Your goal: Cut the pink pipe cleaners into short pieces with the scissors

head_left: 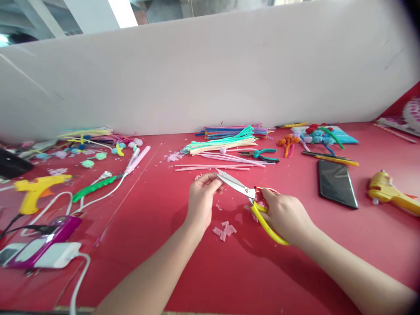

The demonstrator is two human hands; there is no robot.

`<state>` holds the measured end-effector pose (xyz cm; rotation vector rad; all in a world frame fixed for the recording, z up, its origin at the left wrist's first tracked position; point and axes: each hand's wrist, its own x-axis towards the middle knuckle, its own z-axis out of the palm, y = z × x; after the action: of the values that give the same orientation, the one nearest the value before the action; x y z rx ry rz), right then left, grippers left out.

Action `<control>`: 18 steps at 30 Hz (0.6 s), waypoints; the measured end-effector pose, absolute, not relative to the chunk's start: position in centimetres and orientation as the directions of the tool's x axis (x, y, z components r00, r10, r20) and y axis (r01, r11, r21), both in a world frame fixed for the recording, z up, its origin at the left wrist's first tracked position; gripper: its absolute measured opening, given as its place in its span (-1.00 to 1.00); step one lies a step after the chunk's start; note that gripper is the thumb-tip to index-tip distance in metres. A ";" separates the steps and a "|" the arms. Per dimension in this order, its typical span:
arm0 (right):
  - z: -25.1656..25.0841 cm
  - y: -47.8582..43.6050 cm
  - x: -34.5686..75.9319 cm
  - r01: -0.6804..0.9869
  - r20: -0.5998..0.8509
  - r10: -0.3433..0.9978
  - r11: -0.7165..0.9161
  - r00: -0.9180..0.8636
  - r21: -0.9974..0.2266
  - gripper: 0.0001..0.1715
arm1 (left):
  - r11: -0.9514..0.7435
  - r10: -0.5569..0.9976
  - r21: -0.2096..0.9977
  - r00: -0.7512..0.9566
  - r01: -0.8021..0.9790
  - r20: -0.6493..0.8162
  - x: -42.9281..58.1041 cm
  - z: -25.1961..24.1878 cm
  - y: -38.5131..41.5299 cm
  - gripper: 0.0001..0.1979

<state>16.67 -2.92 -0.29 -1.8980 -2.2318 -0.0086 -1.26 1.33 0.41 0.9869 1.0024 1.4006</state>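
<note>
Yellow-handled scissors (pixel 269 227) are held in my right hand (pixel 286 214), their blades pointing up and left over the red table (pixel 183 275). A thin pale strip with a red end sticks out by the same hand. The blade tip reaches the fingertips of my left hand (pixel 204 197), which are pinched together; whatever lies between them is too small to make out. Below the blades, between both hands, lies a small pile of pale pink cut pieces (pixel 225 230). Beyond the hands are pink pipe cleaners (pixel 213 167).
Teal pliers (pixel 262 153) and bundled pipe cleaners (pixel 226 142) lie by the white partition (pixel 210 74). A phone (pixel 337 183) and yellow glue gun (pixel 390 192) are right; another glue gun (pixel 36 188), green-handled tool (pixel 95 188) and purple power strip (pixel 49 240) are left.
</note>
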 end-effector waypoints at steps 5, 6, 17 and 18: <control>-0.8 -2.9 16.6 0.980 0.177 0.972 0.173 -0.153 -0.102 -0.70 | -0.054 0.997 0.958 -0.060 -0.280 0.038 -1.2 0.4 1.3 -0.94; -0.9 -2.9 16.7 0.979 0.182 0.970 0.180 -0.161 -0.093 -0.70 | -0.055 0.997 0.959 -0.062 -0.277 0.039 -1.2 0.5 1.2 -0.94; -0.9 -2.9 16.7 0.983 0.168 0.971 0.181 -0.173 -0.033 -0.64 | -0.065 0.998 0.961 -0.045 -0.268 0.054 -1.4 0.5 1.2 -0.92; -1.0 -2.9 16.7 0.983 0.169 0.970 0.182 -0.174 -0.030 -0.63 | -0.063 0.998 0.961 -0.046 -0.269 0.052 -1.4 0.5 1.2 -0.92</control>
<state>16.72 -2.92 -0.97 -1.9145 -2.2954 -0.1278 -1.38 1.24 0.45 1.0267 1.0029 1.3968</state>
